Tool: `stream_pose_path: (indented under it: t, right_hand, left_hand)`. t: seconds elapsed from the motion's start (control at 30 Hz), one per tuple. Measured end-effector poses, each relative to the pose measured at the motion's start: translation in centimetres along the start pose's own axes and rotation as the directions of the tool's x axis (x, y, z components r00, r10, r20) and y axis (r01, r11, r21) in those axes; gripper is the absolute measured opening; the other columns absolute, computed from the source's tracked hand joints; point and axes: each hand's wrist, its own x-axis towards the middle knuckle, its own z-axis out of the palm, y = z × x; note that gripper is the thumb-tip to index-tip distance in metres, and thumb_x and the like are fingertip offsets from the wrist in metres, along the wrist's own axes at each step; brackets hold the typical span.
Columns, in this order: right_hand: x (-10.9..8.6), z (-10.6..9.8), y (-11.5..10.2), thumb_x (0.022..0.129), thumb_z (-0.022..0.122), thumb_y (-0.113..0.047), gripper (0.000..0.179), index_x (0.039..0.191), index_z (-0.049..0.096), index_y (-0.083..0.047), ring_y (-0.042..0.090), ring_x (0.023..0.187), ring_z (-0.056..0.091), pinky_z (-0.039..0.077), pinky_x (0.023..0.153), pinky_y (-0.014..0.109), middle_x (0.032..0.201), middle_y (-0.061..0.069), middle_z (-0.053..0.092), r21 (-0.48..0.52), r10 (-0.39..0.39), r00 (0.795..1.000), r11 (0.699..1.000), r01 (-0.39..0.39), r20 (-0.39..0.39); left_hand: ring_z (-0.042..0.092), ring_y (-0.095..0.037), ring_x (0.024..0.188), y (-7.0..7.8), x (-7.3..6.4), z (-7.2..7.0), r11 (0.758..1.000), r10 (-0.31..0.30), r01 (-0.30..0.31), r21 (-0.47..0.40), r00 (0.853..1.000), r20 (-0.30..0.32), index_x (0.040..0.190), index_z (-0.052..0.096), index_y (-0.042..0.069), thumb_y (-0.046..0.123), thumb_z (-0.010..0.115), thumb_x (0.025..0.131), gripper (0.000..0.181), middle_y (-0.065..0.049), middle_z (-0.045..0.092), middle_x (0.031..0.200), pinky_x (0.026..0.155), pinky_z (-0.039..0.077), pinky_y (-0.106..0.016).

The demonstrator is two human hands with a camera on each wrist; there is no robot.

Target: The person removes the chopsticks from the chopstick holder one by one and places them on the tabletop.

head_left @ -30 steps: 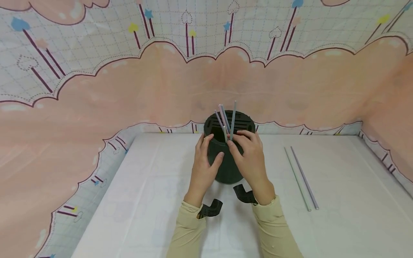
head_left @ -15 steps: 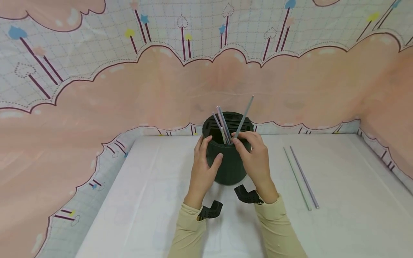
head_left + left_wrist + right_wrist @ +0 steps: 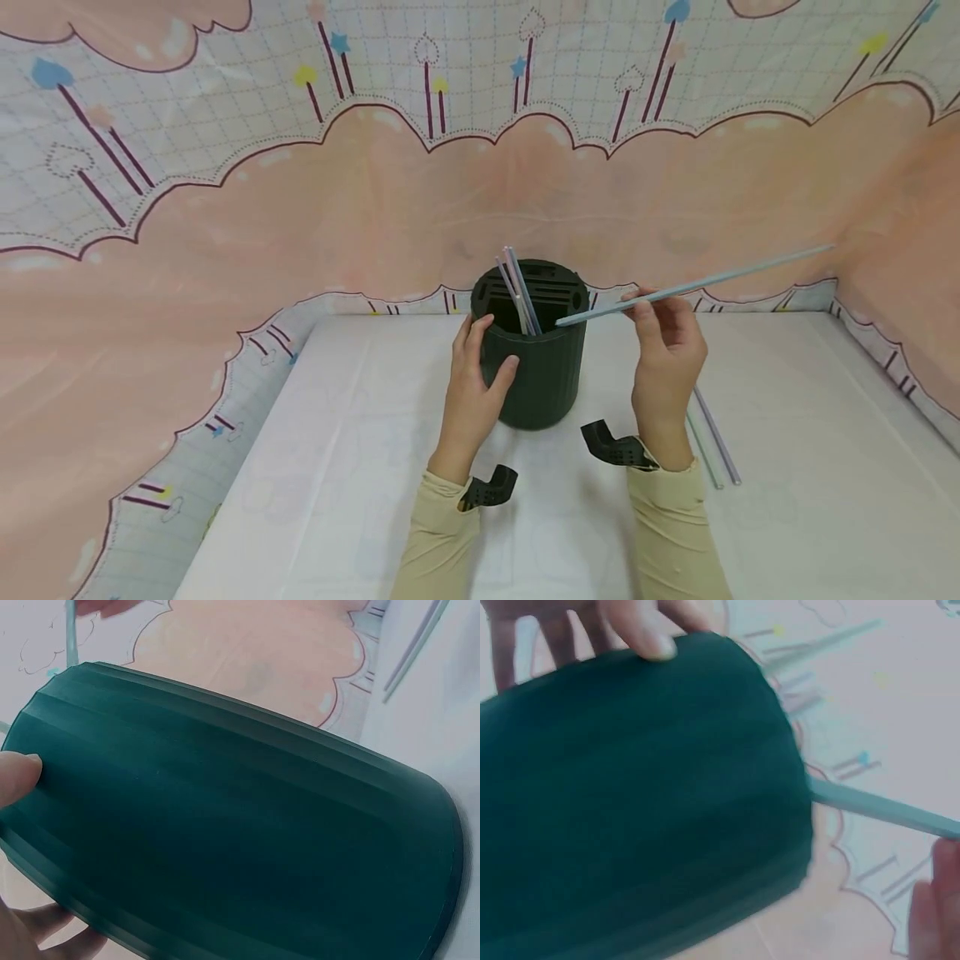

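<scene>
1. Holder (image 3: 536,387): dark green, round, ribbed wall, stands upright on the white table (image 3: 360,483), near its back edge. Top has a slotted section (image 3: 543,283) at the rear and an open compartment at the front.
2. Contents: a few thin straws (image 3: 516,287) in the front compartment, pink and bluish tones, all leaning to the left. They overlap; exact count unclear.
3. Blue straw (image 3: 735,272): off the table, slanting up to the right. Its lower end is at the right part of the holder's rim in the head view; cannot tell whether it touches.
4. Left hand (image 3: 472,392): grasps the holder from the left, thumb on the front wall, fingers round the left side, fingertips up at the rim.
5. Right hand (image 3: 667,358): raised to the right of the holder, apart from it. Pinches the blue straw between thumb and fingers, nearer the straw's lower end.
6. On the table to the right: green straw (image 3: 705,450) and purple straw (image 3: 718,437), side by side, upper ends hidden behind the right hand.
7. Both forearms: beige sleeves (image 3: 435,542), black mount (image 3: 489,487) at each wrist.
</scene>
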Motion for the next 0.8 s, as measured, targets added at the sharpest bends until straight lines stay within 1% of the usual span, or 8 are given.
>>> stream_pose_path:
  t: [0.1, 0.17, 0.37, 0.47, 0.57, 0.7, 0.73, 0.8]
  right_hand:
    - [0.6, -1.4, 0.4, 0.085, 0.054, 0.004, 0.021, 0.105, 0.053, 0.012, 0.031, 0.084, 0.056, 0.047, 0.077, 0.035, 0.093, 0.025, 0.056, 0.148, -0.006, 0.997, 0.989, 0.017, -0.077]
    - [1.0, -2.3, 0.5, 0.085, 0.055, 0.004, 0.022, 0.105, 0.053, 0.013, 0.031, 0.082, 0.057, 0.048, 0.073, 0.035, 0.093, 0.026, 0.055, 0.181, -0.013, 0.993, 0.983, 0.034, -0.114]
    - [1.8, -4.5, -0.1, 0.084, 0.056, 0.003, 0.022, 0.104, 0.054, 0.013, 0.03, 0.083, 0.056, 0.048, 0.07, 0.031, 0.092, 0.024, 0.057, 0.058, -0.054, 0.994, 0.997, 0.06, -0.098]
    - [1.8, -5.3, -0.8, 0.085, 0.056, 0.002, 0.022, 0.104, 0.055, 0.013, 0.027, 0.082, 0.056, 0.048, 0.07, 0.028, 0.09, 0.023, 0.059, -0.045, -0.034, 0.998, 0.998, 0.031, -0.045]
    - [1.7, -6.0, -1.5, 0.085, 0.056, 0.001, 0.022, 0.104, 0.056, 0.012, 0.022, 0.08, 0.058, 0.047, 0.07, 0.024, 0.088, 0.019, 0.061, -0.165, 0.016, 1.0, 0.986, -0.014, 0.011]
    - [1.9, -7.4, -1.1, 0.086, 0.056, -0.004, 0.022, 0.104, 0.058, 0.009, 0.018, 0.08, 0.059, 0.047, 0.069, 0.021, 0.09, 0.014, 0.062, -0.358, 0.095, 0.995, 0.93, -0.076, 0.037]
    - [1.9, -7.8, -0.7, 0.087, 0.056, -0.005, 0.022, 0.104, 0.059, 0.007, 0.017, 0.08, 0.059, 0.047, 0.068, 0.02, 0.091, 0.012, 0.062, -0.407, 0.11, 0.993, 0.91, -0.084, 0.04]
    - [2.0, -8.7, 0.1, 0.088, 0.056, -0.01, 0.022, 0.106, 0.06, 0.002, 0.013, 0.078, 0.059, 0.046, 0.068, 0.018, 0.091, 0.008, 0.063, -0.531, 0.134, 0.99, 0.842, -0.092, 0.04]
  left_hand:
    - [0.022, -0.019, 0.13, 0.0, 0.0, 0.0, 1.0, -0.002, 0.002, -0.001, 1.0, 0.004, 0.136, 0.023, 0.041, 0.047, 0.048, 0.088, 0.055, -0.001, 0.011, 0.147, 0.094, 0.03, -0.053]
    - [0.022, -0.019, 0.13, -0.1, -0.1, 0.0, 1.0, -0.002, 0.002, -0.003, 1.0, 0.005, 0.136, 0.022, 0.041, 0.046, 0.048, 0.088, 0.055, 0.001, 0.01, 0.147, 0.094, 0.03, -0.053]
    - [0.023, -0.021, 0.13, 0.0, -0.1, 0.1, 1.0, -0.005, 0.005, -0.001, 1.0, 0.007, 0.136, 0.022, 0.041, 0.047, 0.048, 0.088, 0.054, 0.003, 0.009, 0.147, 0.093, 0.031, -0.053]
    - [0.023, -0.021, 0.13, -0.1, -0.1, 0.1, 1.0, 0.001, -0.001, 0.003, 1.0, 0.007, 0.136, 0.023, 0.041, 0.047, 0.048, 0.088, 0.054, 0.003, 0.01, 0.147, 0.093, 0.032, -0.053]
    - [0.023, -0.021, 0.13, -0.2, -0.1, 0.0, 1.0, 0.002, -0.002, 0.008, 1.0, 0.01, 0.136, 0.023, 0.041, 0.047, 0.048, 0.088, 0.054, 0.003, 0.01, 0.147, 0.093, 0.032, -0.052]
    - [0.022, -0.021, 0.13, -0.2, 0.0, -0.1, 1.0, -0.007, 0.007, 0.005, 1.0, 0.016, 0.136, 0.022, 0.042, 0.047, 0.047, 0.088, 0.054, 0.002, 0.01, 0.147, 0.094, 0.031, -0.053]
    - [0.022, -0.021, 0.13, -0.2, 0.1, -0.1, 1.0, -0.009, 0.009, 0.001, 1.0, 0.016, 0.135, 0.022, 0.042, 0.047, 0.047, 0.088, 0.054, 0.001, 0.01, 0.147, 0.094, 0.031, -0.053]
    - [0.021, -0.022, 0.13, -0.2, 0.1, -0.1, 1.0, -0.01, 0.01, -0.004, 1.0, 0.015, 0.135, 0.022, 0.042, 0.047, 0.048, 0.088, 0.054, 0.0, 0.01, 0.147, 0.093, 0.031, -0.054]
